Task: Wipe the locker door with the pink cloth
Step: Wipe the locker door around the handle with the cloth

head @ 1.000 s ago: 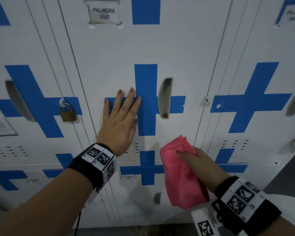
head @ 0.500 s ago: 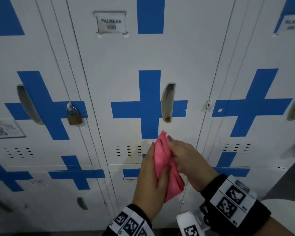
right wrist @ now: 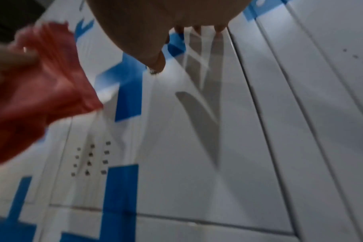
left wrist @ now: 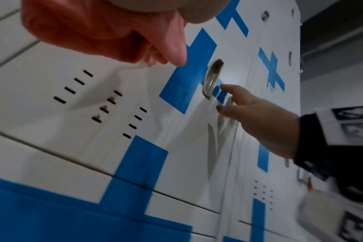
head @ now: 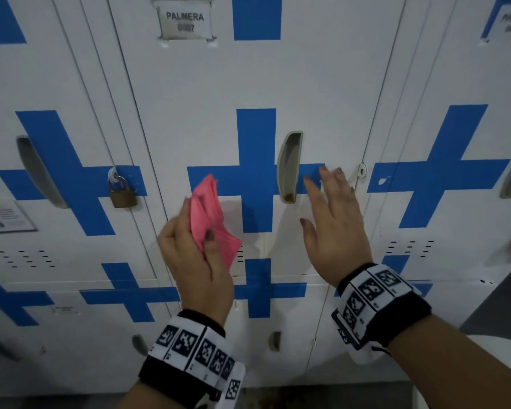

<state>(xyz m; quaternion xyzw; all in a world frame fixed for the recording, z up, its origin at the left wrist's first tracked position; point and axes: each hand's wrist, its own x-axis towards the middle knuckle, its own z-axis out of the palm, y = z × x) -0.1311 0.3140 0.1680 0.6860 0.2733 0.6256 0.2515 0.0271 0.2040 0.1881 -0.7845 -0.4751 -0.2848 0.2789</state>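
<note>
Cloth [head: 211,222] (pink, folded) sits pinched in the left hand [head: 196,261], well apart from the spread right hand [head: 334,228].

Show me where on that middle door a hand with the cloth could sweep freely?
Freest: the white stretch of the locker door between the name label and the blue cross. Crowded: around the recessed handle, where the right hand spreads, and low left, where the left hand holds the pink cloth.

right hand [head: 334,228] fingertips motion-blurred, pink cloth [right wrist: 37,91] smeared in right wrist view
</note>
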